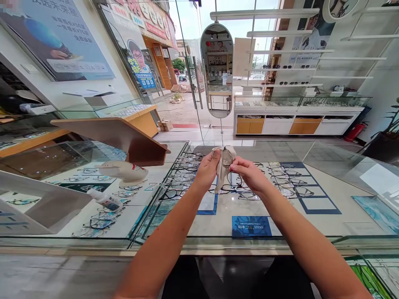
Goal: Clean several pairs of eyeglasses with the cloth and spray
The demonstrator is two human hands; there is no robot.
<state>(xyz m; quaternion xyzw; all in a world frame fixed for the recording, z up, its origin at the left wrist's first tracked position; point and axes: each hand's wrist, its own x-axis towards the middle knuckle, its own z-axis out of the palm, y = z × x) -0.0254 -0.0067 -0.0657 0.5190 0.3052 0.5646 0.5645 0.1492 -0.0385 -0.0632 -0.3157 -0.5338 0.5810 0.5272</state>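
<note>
Above the glass counter, my left hand (206,169) is closed on a pale cleaning cloth (220,177) that hangs down from the fingers. The cloth lies behind and around one lens of a pair of eyeglasses (227,158). My right hand (248,172) is closed, pinching the thin frame of these eyeglasses at the right. Part of the frame is hidden by the cloth and fingers. Below both hands lie rows of eyeglasses (174,193), with another group of eyeglasses (288,182) further right.
On the left stand a spray bottle (106,201), a beige cloth-like item (124,171), a brown tilted board (102,132) and a white box (40,199). A blue card (251,226) lies near the counter's front edge. An oval mirror (217,70) stands beyond the counter.
</note>
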